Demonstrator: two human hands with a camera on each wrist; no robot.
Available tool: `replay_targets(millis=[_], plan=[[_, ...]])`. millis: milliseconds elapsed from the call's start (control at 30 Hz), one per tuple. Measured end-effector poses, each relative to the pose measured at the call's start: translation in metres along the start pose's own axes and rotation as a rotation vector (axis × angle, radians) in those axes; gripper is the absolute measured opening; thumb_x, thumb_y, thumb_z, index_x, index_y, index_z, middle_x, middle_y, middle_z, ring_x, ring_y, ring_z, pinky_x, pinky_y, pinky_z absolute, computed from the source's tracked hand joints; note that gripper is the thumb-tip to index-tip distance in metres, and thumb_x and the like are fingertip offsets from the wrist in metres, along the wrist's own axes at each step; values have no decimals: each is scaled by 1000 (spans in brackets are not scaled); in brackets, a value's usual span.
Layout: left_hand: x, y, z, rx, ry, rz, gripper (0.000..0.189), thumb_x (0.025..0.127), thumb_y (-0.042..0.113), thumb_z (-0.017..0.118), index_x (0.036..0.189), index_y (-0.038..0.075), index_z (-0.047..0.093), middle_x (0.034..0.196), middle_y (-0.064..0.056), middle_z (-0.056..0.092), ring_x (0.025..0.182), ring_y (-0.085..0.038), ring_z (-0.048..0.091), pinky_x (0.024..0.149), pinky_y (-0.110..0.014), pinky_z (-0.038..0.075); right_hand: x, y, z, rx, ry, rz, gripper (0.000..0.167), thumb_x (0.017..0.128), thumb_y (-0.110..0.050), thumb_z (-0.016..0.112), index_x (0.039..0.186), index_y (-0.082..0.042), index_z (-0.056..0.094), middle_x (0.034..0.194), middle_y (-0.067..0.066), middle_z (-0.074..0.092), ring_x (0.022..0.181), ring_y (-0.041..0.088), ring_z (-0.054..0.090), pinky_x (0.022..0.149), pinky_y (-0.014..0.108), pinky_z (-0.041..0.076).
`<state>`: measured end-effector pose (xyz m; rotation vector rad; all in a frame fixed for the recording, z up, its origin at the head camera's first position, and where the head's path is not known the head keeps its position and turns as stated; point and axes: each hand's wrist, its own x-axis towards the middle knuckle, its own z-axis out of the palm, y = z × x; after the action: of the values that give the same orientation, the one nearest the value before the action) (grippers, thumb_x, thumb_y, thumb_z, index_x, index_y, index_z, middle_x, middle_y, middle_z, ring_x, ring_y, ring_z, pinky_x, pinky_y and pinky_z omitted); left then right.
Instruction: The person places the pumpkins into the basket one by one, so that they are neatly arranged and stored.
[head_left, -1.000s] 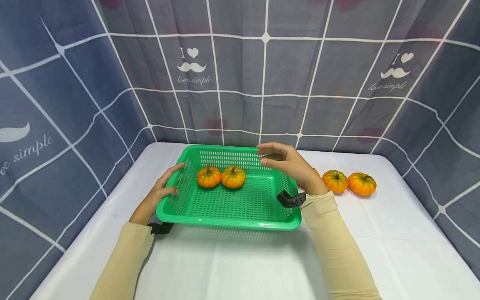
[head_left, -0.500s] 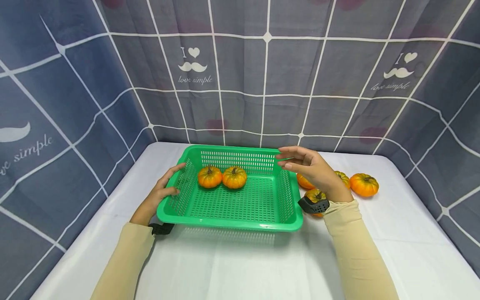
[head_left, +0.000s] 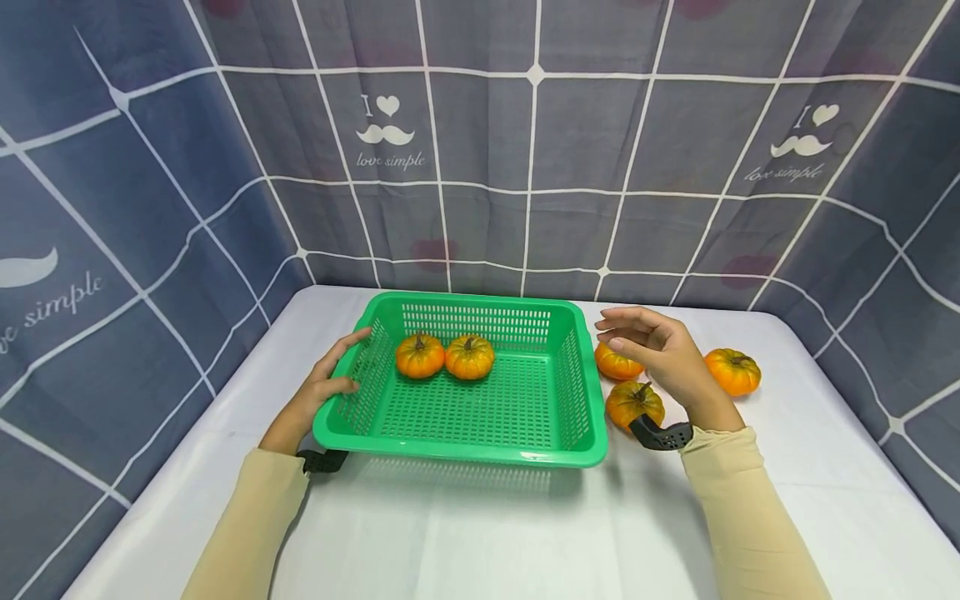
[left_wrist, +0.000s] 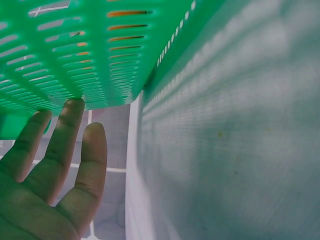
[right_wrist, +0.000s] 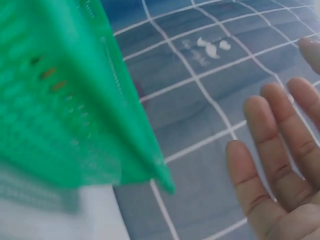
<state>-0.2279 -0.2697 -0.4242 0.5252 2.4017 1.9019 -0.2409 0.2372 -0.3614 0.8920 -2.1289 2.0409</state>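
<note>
My left hand (head_left: 313, 396) holds the left side of a green plastic basket (head_left: 457, 450), with its thumb over the rim. In the left wrist view, fingers (left_wrist: 65, 145) lie against the basket's slotted outer wall. Two small orange pumpkins, a left one (head_left: 420, 356) and a right one (head_left: 470, 357), sit side by side in the basket. Beyond the basket's right rim, my right hand (head_left: 667, 354) hovers with loosely bent fingers and nothing in it. Below it are a nearer pumpkin (head_left: 635, 406) and a farther pumpkin (head_left: 617, 363), partly covered by the hand.
Another pumpkin (head_left: 732, 372) lies farther right on the white tablecloth (head_left: 480, 533). A grey-blue checked curtain (head_left: 480, 225) borders the table at the back and both sides. Dark wrist straps (head_left: 663, 435) are worn on both wrists.
My right hand has moved right, from over the basket to above the pumpkins beside it, uncovering two of them and covering another. The left hand and basket have hardly moved.
</note>
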Motion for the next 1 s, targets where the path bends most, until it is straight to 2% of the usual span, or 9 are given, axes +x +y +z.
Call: replay_targets(millis=[100, 200, 333, 433, 667, 833, 900, 1000], plan=[[0, 0, 0, 7, 1, 3, 90, 80, -1, 52, 168, -1, 29, 180, -20, 10, 162, -46, 4, 117, -74, 17, -8, 4, -5, -11, 21, -24, 43, 99, 16, 62, 130, -10, 76, 118, 1, 79, 106, 12, 76, 85, 19, 57], [-1, -1, 0, 7, 5, -6, 91, 80, 1, 52, 168, 0, 29, 180, -21, 9, 161, -48, 5, 115, -77, 17, -16, 10, -12, -50, 42, -35, 40, 98, 16, 63, 130, -5, 76, 117, 1, 79, 105, 12, 75, 82, 18, 56], [-2, 0, 1, -1, 8, -10, 91, 79, 1, 52, 168, 0, 29, 180, -21, 9, 160, -48, 9, 114, -75, 21, -27, 21, -20, -116, 75, -12, 33, 98, 14, 64, 130, 8, 71, 116, 1, 79, 105, 13, 74, 91, 19, 55], [-2, 0, 1, -5, 8, 4, 91, 79, 0, 52, 167, -1, 30, 179, -22, 10, 161, -47, 6, 115, -75, 17, -35, 28, -27, -158, 98, 19, 32, 99, 12, 65, 131, 14, 67, 116, 2, 79, 104, 13, 73, 92, 19, 55], [-2, -1, 2, 16, 16, 24, 90, 78, -2, 53, 166, -3, 32, 179, -21, 15, 162, -45, 6, 115, -72, 16, -55, 41, -42, -233, 92, 74, 32, 101, 9, 66, 131, 2, 72, 117, -2, 78, 105, 8, 73, 92, 16, 54], [-3, -1, 3, 19, 12, 35, 90, 79, -1, 53, 166, -3, 32, 178, -23, 15, 161, -46, 9, 114, -68, 21, -65, 51, -54, -286, 67, 147, 34, 102, 5, 66, 133, 17, 62, 118, -7, 78, 106, 3, 73, 91, 16, 55], [-4, -1, 3, 8, 4, 29, 90, 80, -1, 52, 167, -1, 31, 178, -23, 13, 159, -47, 13, 113, -63, 26, -69, 54, -57, -314, 52, 179, 37, 102, 2, 68, 134, 18, 61, 121, -7, 77, 108, 2, 72, 91, 16, 54], [-5, -1, 3, -3, -3, 18, 89, 82, 0, 52, 168, 1, 30, 179, -23, 12, 156, -47, 19, 111, -58, 32, -73, 59, -61, -359, 11, 229, 41, 103, -3, 69, 138, 16, 61, 128, -1, 75, 111, -1, 69, 93, 15, 53]])
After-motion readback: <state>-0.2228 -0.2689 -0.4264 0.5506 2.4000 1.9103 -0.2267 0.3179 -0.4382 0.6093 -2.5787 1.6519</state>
